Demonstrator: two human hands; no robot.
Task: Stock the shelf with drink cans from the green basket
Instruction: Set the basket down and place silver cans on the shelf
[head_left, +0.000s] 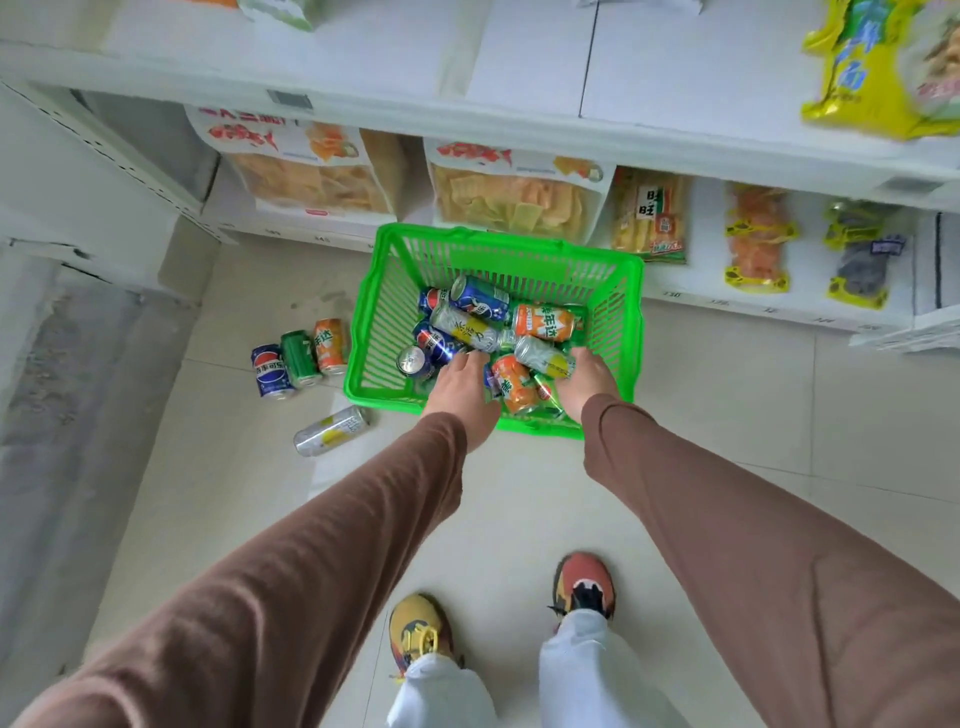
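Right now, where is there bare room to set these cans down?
The upper shelf is bare between the left edge and the yellow snack bag. Floor tiles right of the green basket are free. The lower shelf is crowded with snack bags; four cans sit left of the basket.

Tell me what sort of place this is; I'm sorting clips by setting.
Most likely a small shop aisle. White shelves hold bagged snacks above small number labels on the shelf edge, and a green basket of drink cans sits on the tiled floor, both hands reaching in.
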